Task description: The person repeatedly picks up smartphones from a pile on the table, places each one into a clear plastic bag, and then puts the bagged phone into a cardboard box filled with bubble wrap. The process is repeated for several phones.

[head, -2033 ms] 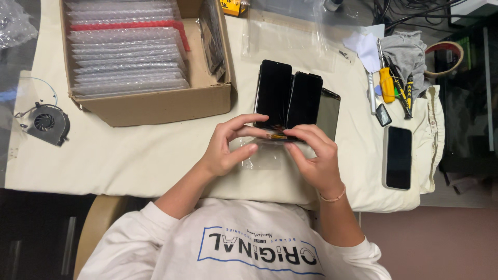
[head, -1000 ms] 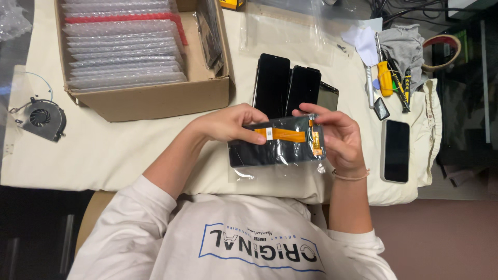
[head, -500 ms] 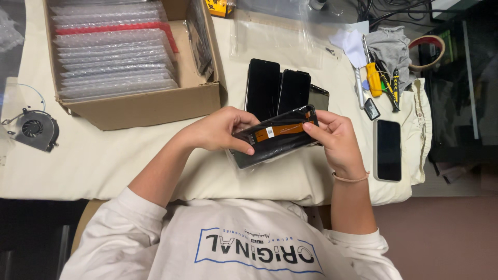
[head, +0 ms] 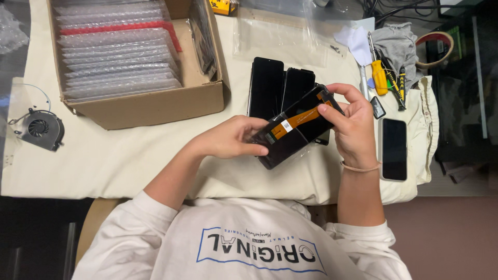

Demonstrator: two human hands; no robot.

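Black screen panel (head: 295, 129), bubble-wrapped box (head: 135, 57).

Cardboard box (head: 150, 106) up top left is packed with bubble-wrapped sleeves (head: 116, 49). Small cooling fan (head: 40, 129) sits off to its left. Over on the right there's a phone (head: 394, 149) lying flat, plus a yellow-handled screwdriver (head: 378, 75) beside a grey rag (head: 397, 44).
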